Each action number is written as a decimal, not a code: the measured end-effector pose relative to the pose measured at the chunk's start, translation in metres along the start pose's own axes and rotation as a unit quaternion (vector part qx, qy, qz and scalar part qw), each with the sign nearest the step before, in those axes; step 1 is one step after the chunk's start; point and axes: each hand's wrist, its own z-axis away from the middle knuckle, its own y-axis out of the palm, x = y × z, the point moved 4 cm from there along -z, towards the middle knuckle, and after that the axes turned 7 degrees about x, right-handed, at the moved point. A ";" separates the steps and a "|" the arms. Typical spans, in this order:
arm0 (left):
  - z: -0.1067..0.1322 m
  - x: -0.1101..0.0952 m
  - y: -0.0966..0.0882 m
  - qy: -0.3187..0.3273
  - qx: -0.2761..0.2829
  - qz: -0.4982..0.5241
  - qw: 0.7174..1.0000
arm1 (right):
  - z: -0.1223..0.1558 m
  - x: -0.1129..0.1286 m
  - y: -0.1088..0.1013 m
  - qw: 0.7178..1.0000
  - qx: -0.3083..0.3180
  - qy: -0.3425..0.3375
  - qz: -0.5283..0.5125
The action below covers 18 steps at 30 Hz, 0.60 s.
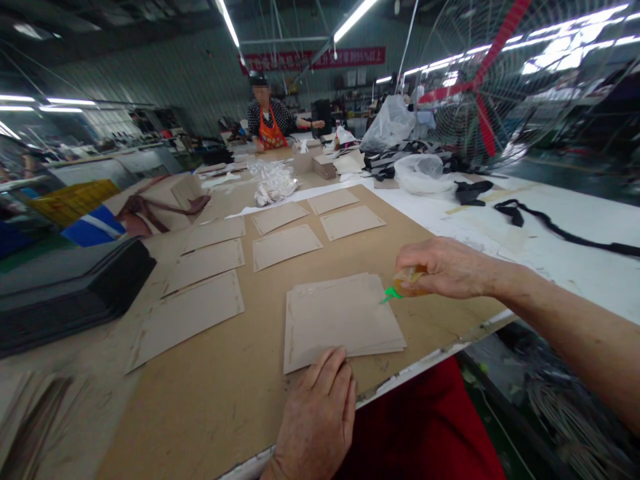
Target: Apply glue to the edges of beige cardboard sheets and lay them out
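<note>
My right hand (pixel 440 267) is wrapped round a glue bottle (pixel 410 276) of amber liquid with a green nozzle. The bottle lies tipped over, its nozzle tip at the right edge of a stack of beige cardboard sheets (pixel 340 317). Flat on the near edge of that stack rests my left hand (pixel 323 407), fingers stretched out and holding nothing. Glossy marks run along the stack's left side and top edge. Several single cardboard sheets (pixel 200 317) lie spread out beyond and to the left, with similar marks near their edges.
A thick stack of black sheets (pixel 65 287) stands at the left. Clear plastic bags (pixel 273 181) and black strips (pixel 560 230) lie farther back. A large fan (pixel 475 87) stands at the right rear. Across the table is a person in an orange apron (pixel 273 130).
</note>
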 end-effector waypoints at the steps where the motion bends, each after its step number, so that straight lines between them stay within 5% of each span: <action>1: 0.000 0.000 0.000 -0.001 -0.001 0.002 1.000 | -0.002 -0.001 0.000 1.000 -0.003 0.003 -0.003; 8: -0.001 -0.001 0.000 -0.002 0.006 0.008 1.000 | -0.029 -0.012 0.002 0.998 -0.041 0.050 -0.009; 15: 0.000 0.000 0.001 -0.001 0.013 0.012 1.000 | 0.022 0.007 0.001 0.997 0.025 0.025 -0.074; 18: -0.001 -0.001 0.000 0.005 0.018 0.011 1.000 | 0.035 0.012 0.004 0.996 0.008 0.012 -0.087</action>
